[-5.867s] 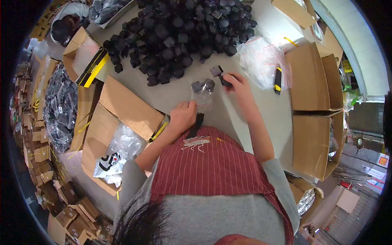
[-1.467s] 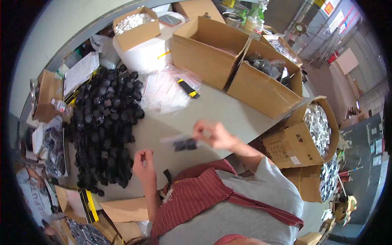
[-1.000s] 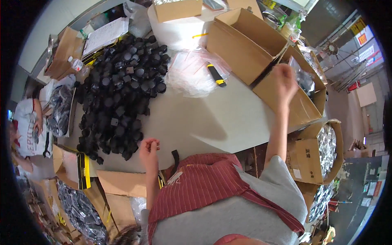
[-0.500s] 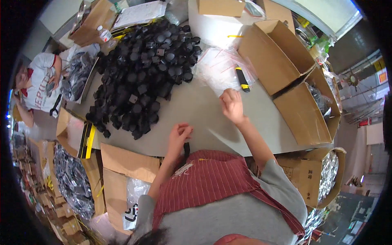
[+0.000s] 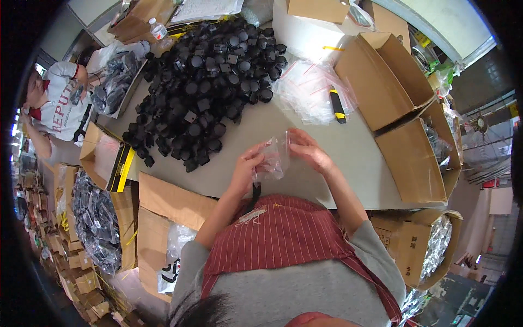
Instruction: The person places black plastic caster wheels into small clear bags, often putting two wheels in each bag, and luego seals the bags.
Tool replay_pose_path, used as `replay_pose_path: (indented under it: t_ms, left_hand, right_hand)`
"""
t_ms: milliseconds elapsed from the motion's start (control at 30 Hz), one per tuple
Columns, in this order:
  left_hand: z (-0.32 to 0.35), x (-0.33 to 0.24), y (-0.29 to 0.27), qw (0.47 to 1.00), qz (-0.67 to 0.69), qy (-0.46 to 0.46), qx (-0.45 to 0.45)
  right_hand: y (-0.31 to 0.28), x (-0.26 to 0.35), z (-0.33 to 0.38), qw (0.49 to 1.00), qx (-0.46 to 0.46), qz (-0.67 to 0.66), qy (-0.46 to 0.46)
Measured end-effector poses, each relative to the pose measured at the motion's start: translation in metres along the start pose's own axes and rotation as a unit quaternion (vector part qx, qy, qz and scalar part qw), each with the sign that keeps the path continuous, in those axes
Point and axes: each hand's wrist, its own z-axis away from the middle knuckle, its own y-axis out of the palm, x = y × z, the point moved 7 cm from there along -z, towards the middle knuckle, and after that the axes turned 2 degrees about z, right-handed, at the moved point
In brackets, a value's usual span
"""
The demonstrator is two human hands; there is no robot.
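Above the near middle of the table, a small clear plastic bag [image 5: 274, 164] hangs stretched between my two hands. My left hand [image 5: 249, 167] is closed, pinching one side of the bag with its fingers. On the other side, my right hand [image 5: 309, 151] has its fingertips closed on the bag's edge. Beyond my left hand lies a big heap of small black plastic parts [image 5: 192, 87]. Past my right hand a spread pile of flat clear bags [image 5: 305, 92] lies on the table, with a black and yellow utility knife [image 5: 337, 106] at its right side.
Open cardboard boxes [image 5: 376, 76] line the table's right side. By my left arm stand an open carton [image 5: 169, 204] and a box of bagged black items [image 5: 97, 220]. Another box of silvery bags [image 5: 438, 248] is by my right elbow. A co-worker [image 5: 64, 103] sits at far left.
My right hand has come back from near the bag pile toward my left hand, bringing a clear bag that both hands now grip. The whole view has shifted slightly.
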Motion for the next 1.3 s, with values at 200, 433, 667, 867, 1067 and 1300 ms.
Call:
replay_pose_path:
  t_ms: [200, 433, 667, 867, 1067, 1300]
  left_hand:
    - [0.014, -0.013, -0.013, 1.000, -0.006, -0.009, -0.003]
    - [0.024, -0.017, -0.037, 0.998, -0.035, 0.010, -0.057]
    - [0.045, -0.053, -0.032, 0.829, -0.466, 0.212, -0.227]
    - [0.051, -0.054, 0.025, 0.833, -0.546, 0.043, -0.084]
    - [0.045, -0.028, 0.016, 0.961, -0.270, 0.057, 0.004]
    - [0.053, -0.038, 0.015, 0.959, -0.251, 0.108, -0.081]
  right_hand:
    - [0.021, -0.006, 0.004, 0.968, 0.226, 0.040, 0.099]
    - [0.041, 0.012, 0.015, 0.955, 0.266, 0.054, 0.123]
    - [0.056, 0.009, 0.025, 0.961, 0.234, 0.108, 0.095]
    - [0.090, 0.006, 0.046, 0.956, 0.274, 0.104, 0.014]
    - [0.093, 0.019, 0.052, 0.957, 0.270, 0.043, 0.097]
    - [0.088, 0.013, 0.043, 0.976, 0.195, 0.090, 0.027]
